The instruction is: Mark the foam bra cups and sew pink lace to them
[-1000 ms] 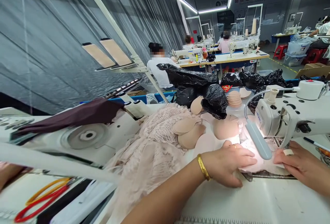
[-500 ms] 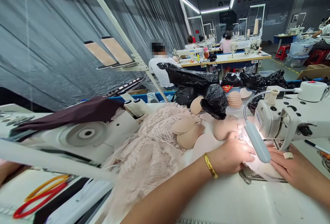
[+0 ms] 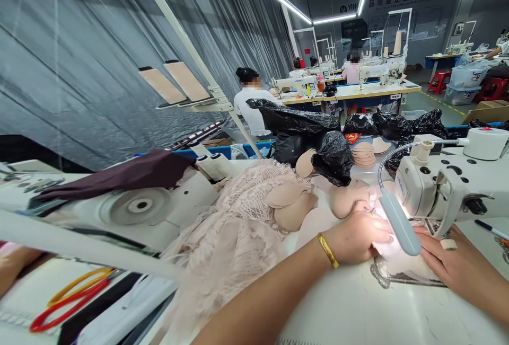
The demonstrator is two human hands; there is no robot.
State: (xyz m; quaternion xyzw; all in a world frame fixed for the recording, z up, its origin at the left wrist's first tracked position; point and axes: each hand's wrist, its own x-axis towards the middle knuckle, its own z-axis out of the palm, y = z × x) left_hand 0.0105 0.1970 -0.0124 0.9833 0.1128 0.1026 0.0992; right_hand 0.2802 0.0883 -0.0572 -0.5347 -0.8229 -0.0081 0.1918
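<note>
My left hand, with a gold bracelet at its wrist, has its fingers curled on pale pink fabric left of the needle area. My right hand lies flat, fingers stretched out, on the work beside the presser foot. A white sewing machine stands over the hands. Its grey lamp lights the fabric and hides part of it and some fingertips. Beige moulded cups and a heap of cream lace lie left of my left hand.
Black plastic bags and a stack of cups sit behind the work. At the lower left are red-and-orange-handled scissors. A thread stand leans over the left side. A person in white sits beyond the bags.
The view has shifted slightly, so everything sits a little farther right. Beside my left hand, the pale fabric has moved a little over the machine bed. Both hands keep nearly the same pose.
</note>
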